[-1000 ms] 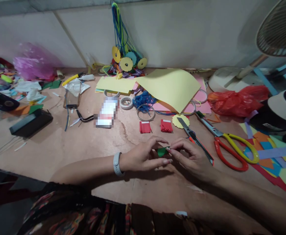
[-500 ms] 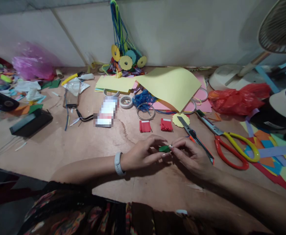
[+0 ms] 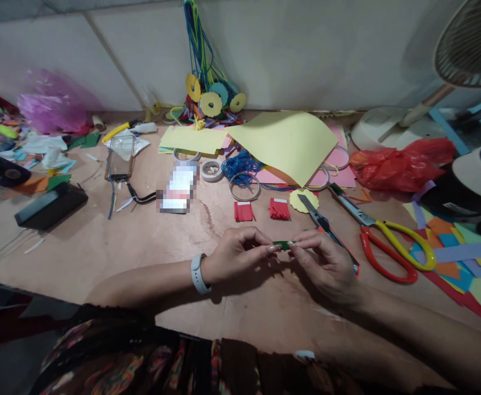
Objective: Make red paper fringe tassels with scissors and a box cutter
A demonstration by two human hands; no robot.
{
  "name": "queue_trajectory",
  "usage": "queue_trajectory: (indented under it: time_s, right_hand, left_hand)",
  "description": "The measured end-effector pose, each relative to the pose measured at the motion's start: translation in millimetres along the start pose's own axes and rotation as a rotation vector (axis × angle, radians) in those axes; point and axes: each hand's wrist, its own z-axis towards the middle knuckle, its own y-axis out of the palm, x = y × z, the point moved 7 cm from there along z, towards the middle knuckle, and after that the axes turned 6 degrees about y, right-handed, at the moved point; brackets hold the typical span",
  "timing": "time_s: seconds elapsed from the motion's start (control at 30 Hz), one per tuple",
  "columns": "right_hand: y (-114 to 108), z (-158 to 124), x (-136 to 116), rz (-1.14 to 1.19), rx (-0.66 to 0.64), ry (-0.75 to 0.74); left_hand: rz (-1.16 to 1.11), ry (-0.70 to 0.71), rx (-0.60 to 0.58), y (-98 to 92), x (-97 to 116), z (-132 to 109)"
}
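Note:
Between my two hands is a small green strip, apparently paper (image 3: pixel 282 246), pinched at both ends just above the table. My left hand (image 3: pixel 240 252), with a pale band at the wrist, closes thumb and fingertips on its left end. On the right end, my right hand (image 3: pixel 325 263) pinches it with thumb and forefinger. Beyond my fingers lie two red fringed paper pieces, one on the left (image 3: pixel 244 212) and one on the right (image 3: pixel 280 209). A craft knife (image 3: pixel 319 219) rests partly on a yellow scalloped paper disc (image 3: pixel 299 201), close to my right hand.
Large scissors (image 3: pixel 382 241) and paper scraps (image 3: pixel 463 255) lie to the right. A roll of tape (image 3: pixel 211 170), blue cord (image 3: pixel 240 164) and yellow paper sheets (image 3: pixel 290 142) sit further back. A phone (image 3: pixel 178 186) and a black box (image 3: pixel 51 206) are on the left.
The left fingertips have come onto the green strip's left end, and it now stretches flatter between both hands. The right hand has shifted only slightly.

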Motion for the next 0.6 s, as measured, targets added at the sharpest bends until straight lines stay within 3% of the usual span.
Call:
queue_trajectory:
  time_s: [0.13,0.37,0.5,0.6]
  right_hand:
    - [-0.6,0.0,0.4,-0.015,0.016,0.014]
    - [8.2,1.2,22.6,0.362,0.022,0.481]
    - [18.2,-3.3,29.2,0.399,-0.102,0.596]
    - [19.3,-6.8,31.3,0.427,-0.103,0.617]
  left_hand:
    - [0.103,0.064,-0.020,0.2,5.4,-1.2]
    - [0.284,0.264,-0.063,-0.9,20.5,-1.6]
    - [0.284,0.336,-0.055,-1.2,23.6,-1.5]
    - [0.280,0.333,-0.045,-1.3,23.1,-0.7]
